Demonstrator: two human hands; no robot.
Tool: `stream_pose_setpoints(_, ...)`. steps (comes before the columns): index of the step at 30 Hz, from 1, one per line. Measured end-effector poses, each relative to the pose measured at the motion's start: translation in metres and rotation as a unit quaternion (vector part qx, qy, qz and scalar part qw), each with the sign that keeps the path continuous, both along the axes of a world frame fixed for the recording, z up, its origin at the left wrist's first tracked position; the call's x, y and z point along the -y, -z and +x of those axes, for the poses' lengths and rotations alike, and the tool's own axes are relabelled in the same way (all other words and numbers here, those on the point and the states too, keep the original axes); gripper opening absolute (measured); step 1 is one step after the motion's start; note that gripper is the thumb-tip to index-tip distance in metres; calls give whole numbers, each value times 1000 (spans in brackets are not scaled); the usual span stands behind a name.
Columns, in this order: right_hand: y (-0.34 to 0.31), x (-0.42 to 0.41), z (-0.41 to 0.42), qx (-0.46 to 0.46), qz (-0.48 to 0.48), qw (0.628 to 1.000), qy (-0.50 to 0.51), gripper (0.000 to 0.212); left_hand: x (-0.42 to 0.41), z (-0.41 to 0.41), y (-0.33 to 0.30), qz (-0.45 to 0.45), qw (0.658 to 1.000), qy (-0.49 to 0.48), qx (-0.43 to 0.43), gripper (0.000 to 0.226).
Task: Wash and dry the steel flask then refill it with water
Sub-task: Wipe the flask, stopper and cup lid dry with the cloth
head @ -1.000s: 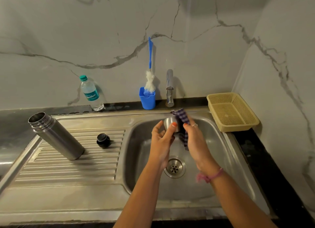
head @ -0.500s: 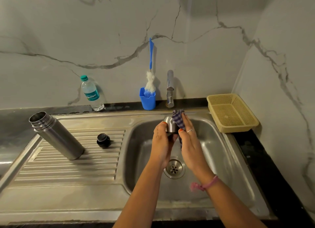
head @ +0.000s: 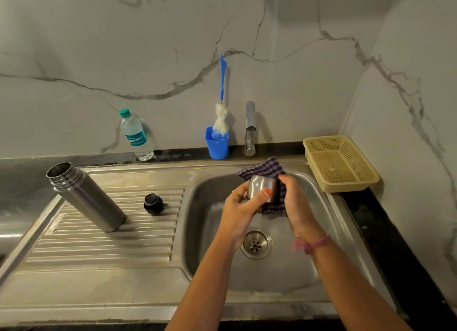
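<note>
Since half a second ago the checked cloth has spread wider behind the steel cup, and the right hand has slid to the cup's right side. From the head view, the left hand holds the cup over the sink, its fingers curled round it, thumb across the front. Right-hand fingers pinch the cloth against the cup. On the ribbed drainboard of the bench the steel flask stands open-mouthed, with its black stopper near it. A water bottle, a blue brush holder, the tap and a yellow basket line the back.
</note>
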State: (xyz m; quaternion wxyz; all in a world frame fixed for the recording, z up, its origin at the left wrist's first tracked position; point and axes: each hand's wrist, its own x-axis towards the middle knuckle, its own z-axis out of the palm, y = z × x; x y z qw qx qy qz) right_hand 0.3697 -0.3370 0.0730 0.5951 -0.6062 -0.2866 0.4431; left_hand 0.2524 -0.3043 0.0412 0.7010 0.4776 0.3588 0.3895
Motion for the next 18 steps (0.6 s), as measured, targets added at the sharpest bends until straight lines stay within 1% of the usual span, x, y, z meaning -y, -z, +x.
stream_pose_setpoints(2, 0, -3, 0, 18, 12, 1000, -9, 31, -1, -3, -4, -52, 998, -29, 16, 59)
stream_pose_setpoints(4, -1, -5, 0, 44, 26, 998, -22, 28, -2, -6, -7, -96, 994, -39, 36, 65)
stream_pose_setpoints(5, -1, -7, 1, 72, 40, 996, -31, 27, -2, -8, -10, -108, 993, -34, 40, 62)
stream_pose_setpoints(7, 2, -9, 1, 159, 76, 982, -64, 27, -2, -9, -11, -121, 992, -31, 31, 56)
stream_pose_setpoints(9, 8, -9, -1, 235, 121, 960, -92, 33, -1, -9, -9, -140, 989, -36, 42, 60)
stream_pose_setpoints(10, 10, -8, -2, 250, 148, 952, -97, 37, -1, -10, -7, -152, 986, -41, 51, 60)
stream_pose_setpoints(12, 16, -5, -7, 233, 209, 945, -94, 42, -1, -11, -5, -175, 981, -47, 72, 57)
stream_pose_setpoints(14, 24, 0, -11, 175, 255, 948, -79, 45, 0, -14, -6, -192, 976, -43, 94, 56)
stream_pose_setpoints(16, 29, 0, -11, 93, 240, 965, -44, 44, 1, -16, -8, -198, 974, -34, 106, 58)
stream_pose_setpoints(17, 28, -3, -10, 61, 212, 975, -26, 44, 1, -17, -10, -195, 975, -25, 103, 61)
stream_pose_setpoints(18, 25, -7, -9, 49, 178, 983, -18, 44, 2, -18, -11, -191, 977, -18, 96, 63)
